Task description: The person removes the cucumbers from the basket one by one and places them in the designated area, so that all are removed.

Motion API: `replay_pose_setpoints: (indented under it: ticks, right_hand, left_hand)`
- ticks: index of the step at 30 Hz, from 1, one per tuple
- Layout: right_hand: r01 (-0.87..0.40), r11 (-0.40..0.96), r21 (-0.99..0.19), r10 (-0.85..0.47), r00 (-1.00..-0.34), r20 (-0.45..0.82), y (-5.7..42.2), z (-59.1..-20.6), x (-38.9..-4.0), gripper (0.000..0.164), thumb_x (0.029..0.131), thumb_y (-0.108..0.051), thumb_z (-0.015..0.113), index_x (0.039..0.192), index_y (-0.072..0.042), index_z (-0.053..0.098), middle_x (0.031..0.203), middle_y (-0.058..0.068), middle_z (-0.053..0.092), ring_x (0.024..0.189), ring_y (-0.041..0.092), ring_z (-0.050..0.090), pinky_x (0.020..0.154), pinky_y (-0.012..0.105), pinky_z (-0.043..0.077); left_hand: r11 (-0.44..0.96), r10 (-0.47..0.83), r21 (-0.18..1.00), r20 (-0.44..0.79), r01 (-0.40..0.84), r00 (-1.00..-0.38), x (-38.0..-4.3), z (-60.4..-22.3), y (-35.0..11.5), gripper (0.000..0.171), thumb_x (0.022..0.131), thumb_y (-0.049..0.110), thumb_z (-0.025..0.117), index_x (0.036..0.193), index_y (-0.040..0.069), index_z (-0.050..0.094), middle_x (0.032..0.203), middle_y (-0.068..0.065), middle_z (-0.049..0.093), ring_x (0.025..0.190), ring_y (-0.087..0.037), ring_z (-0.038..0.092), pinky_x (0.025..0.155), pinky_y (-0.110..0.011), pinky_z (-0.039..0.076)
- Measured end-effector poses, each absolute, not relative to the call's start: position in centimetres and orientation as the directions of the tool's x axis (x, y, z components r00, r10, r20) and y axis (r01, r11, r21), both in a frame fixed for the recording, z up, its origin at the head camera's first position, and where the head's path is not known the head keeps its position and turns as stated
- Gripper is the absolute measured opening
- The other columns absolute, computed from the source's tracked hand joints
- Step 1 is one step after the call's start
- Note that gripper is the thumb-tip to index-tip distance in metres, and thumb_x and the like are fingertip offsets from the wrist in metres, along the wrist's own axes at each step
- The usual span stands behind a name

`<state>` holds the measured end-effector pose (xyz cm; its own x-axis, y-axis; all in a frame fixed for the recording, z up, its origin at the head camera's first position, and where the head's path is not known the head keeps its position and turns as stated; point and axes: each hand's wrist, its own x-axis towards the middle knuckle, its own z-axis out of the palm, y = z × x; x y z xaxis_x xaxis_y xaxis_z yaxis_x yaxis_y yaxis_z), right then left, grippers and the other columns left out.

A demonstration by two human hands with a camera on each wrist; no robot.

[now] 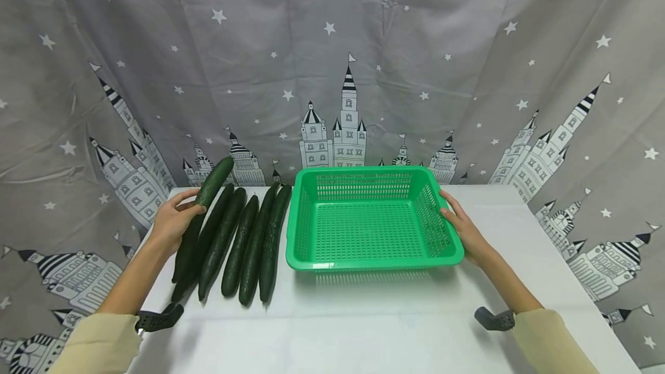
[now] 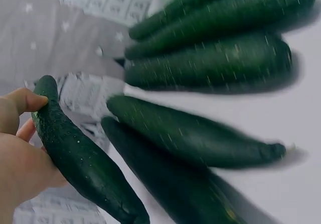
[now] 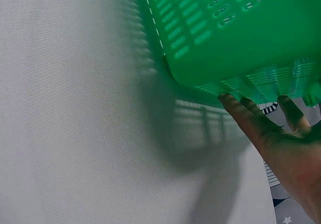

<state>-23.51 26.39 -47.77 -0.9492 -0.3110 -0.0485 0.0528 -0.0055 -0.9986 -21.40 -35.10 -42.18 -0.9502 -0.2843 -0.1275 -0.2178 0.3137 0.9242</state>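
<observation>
My left hand (image 1: 174, 221) pinches a dark green cucumber (image 1: 216, 179) between thumb and fingers, its far end tilted up. In the left wrist view, the thumb presses near one end of this cucumber (image 2: 85, 151). Several more cucumbers (image 1: 250, 253) lie side by side on the white table to its right. At the right side of a green plastic basket (image 1: 363, 264) is my right hand (image 1: 462, 229), fingertips at the rim. The right wrist view shows its fairly straight fingers (image 3: 251, 121) against the outside of the slotted wall. The basket holds nothing.
The white-covered table (image 1: 363, 333) extends in front of the basket and to its right. Behind hangs a grey curtain (image 1: 415, 74) printed with castles and stars, close to the table's back edge.
</observation>
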Motion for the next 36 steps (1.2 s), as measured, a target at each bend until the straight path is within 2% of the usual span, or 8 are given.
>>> replay_pose_setpoints:
  ticks: [5,10,15,18,22,27,29,36]
  right_hand:
    - [0.060,-0.006,-0.998,-0.310,-0.949,-0.056,26.4,-47.8,-23.5,0.063,0.110,-0.035,0.035,0.162,-0.024,0.000,0.156,0.027,0.015,0.117,0.029,0.053,0.090,0.040,0.055]
    - [0.064,-0.009,-0.998,-0.311,-0.949,-0.058,26.3,-47.9,-23.6,0.063,0.110,-0.037,0.035,0.162,-0.026,0.001,0.157,0.027,0.015,0.119,0.034,0.052,0.090,0.043,0.055]
    - [0.062,0.001,-0.998,-0.315,-0.947,-0.059,26.3,-47.9,-23.6,0.064,0.110,-0.038,0.034,0.162,-0.026,-0.001,0.159,0.026,0.011,0.123,0.039,0.049,0.091,0.044,0.054]
    - [0.062,0.004,-0.998,-0.314,-0.947,-0.061,26.3,-47.9,-23.6,0.064,0.110,-0.038,0.035,0.162,-0.027,0.000,0.158,0.026,0.012,0.120,0.036,0.051,0.090,0.043,0.055]
    - [0.070,-0.002,-0.998,-0.313,-0.947,-0.066,26.3,-47.9,-23.7,0.064,0.110,-0.038,0.035,0.162,-0.027,0.000,0.157,0.026,0.014,0.116,0.032,0.055,0.089,0.042,0.055]
    - [0.066,-0.001,-0.998,-0.319,-0.946,-0.062,26.4,-48.0,-23.8,0.064,0.110,-0.038,0.035,0.162,-0.027,-0.001,0.159,0.025,0.011,0.119,0.033,0.054,0.091,0.043,0.054]
    - [0.068,-0.005,-0.998,-0.320,-0.945,-0.063,26.4,-48.0,-23.8,0.064,0.110,-0.038,0.035,0.162,-0.027,0.000,0.157,0.027,0.013,0.118,0.032,0.055,0.091,0.043,0.054]
    - [0.075,-0.007,-0.997,-0.311,-0.948,-0.069,26.5,-47.8,-23.6,0.063,0.110,-0.037,0.035,0.162,-0.027,0.000,0.157,0.027,0.014,0.115,0.030,0.057,0.089,0.042,0.055]
  left_hand:
    - [0.335,-0.329,0.909,-0.132,-0.247,-0.935,-21.3,-43.8,-36.6,0.061,0.095,0.011,0.064,0.151,0.000,0.040,0.123,-0.013,0.051,0.083,-0.005,0.054,0.068,-0.021,0.051]
    - [0.342,-0.347,0.906,-0.123,-0.248,-0.930,-21.5,-45.4,-37.9,0.061,0.093,0.008,0.063,0.148,-0.004,0.040,0.113,-0.008,0.057,0.074,-0.002,0.057,0.063,-0.023,0.052]
    - [0.383,-0.351,0.883,-0.133,-0.272,-0.927,-21.9,-46.7,-39.0,0.061,0.094,0.009,0.062,0.148,-0.006,0.039,0.128,-0.031,0.056,0.071,-0.002,0.060,0.061,-0.024,0.054]
    - [0.436,-0.346,0.853,-0.138,-0.289,-0.928,-22.0,-47.2,-39.4,0.061,0.094,0.010,0.061,0.148,-0.007,0.038,0.139,-0.037,0.046,0.083,-0.013,0.063,0.063,-0.021,0.052]
    - [0.469,-0.343,0.829,-0.146,-0.303,-0.928,-22.3,-47.7,-39.6,0.060,0.094,0.010,0.060,0.147,-0.009,0.039,0.140,-0.038,0.044,0.097,-0.027,0.061,0.063,-0.020,0.049]
    - [0.465,-0.323,0.833,-0.154,-0.298,-0.934,-22.4,-48.6,-39.7,0.058,0.093,0.007,0.060,0.144,-0.012,0.041,0.136,-0.040,0.047,0.076,-0.012,0.061,0.060,-0.024,0.052]
    - [0.466,-0.317,0.832,-0.159,-0.300,-0.935,-22.4,-48.8,-39.6,0.058,0.093,0.007,0.060,0.143,-0.013,0.040,0.135,-0.041,0.046,0.074,-0.010,0.061,0.060,-0.026,0.053]
    - [0.484,-0.285,0.817,-0.192,-0.314,-0.939,-22.3,-49.1,-39.4,0.058,0.096,0.009,0.058,0.145,-0.012,0.036,0.137,-0.041,0.044,0.095,-0.032,0.063,0.064,-0.028,0.053]
